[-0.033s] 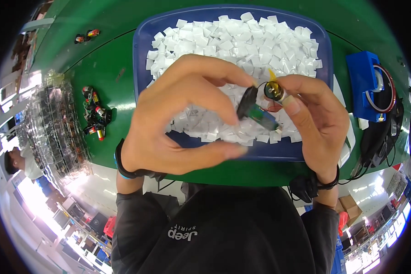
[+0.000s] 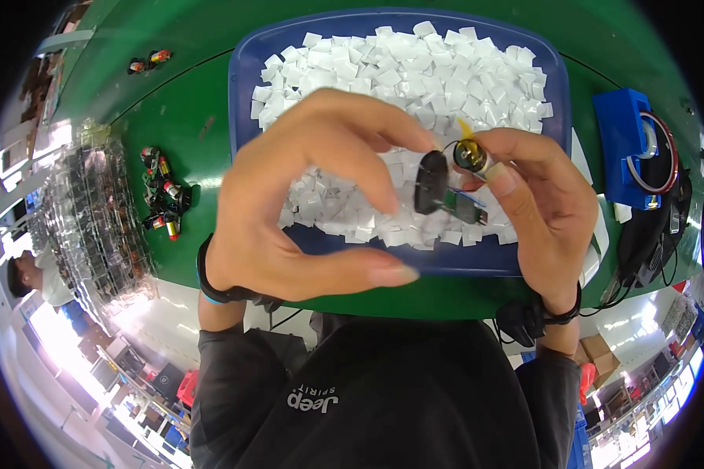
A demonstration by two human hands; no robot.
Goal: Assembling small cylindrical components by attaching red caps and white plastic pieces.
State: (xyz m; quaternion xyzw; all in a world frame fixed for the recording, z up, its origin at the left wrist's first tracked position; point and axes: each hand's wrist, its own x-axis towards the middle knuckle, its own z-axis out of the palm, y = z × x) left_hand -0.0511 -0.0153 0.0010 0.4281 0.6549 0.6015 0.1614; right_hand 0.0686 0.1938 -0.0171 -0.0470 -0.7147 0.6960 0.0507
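Note:
My right hand (image 2: 551,199) pinches a small battery cell (image 2: 471,156) between thumb and index finger, its round end wrapped in yellow tape. A thin black wire loops at that end. Below it hang a black oval part (image 2: 430,182) and a small green circuit board (image 2: 468,208), with thin wires between board and cell. My left hand (image 2: 305,184) is open, curved in a C with thumb and fingers apart. One of its fingertips is beside the wire and the oval part; whether it touches them I cannot tell. The oval part and board are somewhat blurred.
Under my hands stands a blue tray (image 2: 244,86) heaped with white square packets (image 2: 352,74). Red-and-black wired assemblies (image 2: 163,191) lie on the green table (image 2: 211,133) at left, with a smaller group (image 2: 149,62) farther back. A blue tape dispenser (image 2: 622,144) stands at right.
The black oval part has swung rightward and shows its broad face more. The circuit board has turned with it. My left hand has shifted slightly left; the right hand stays put.

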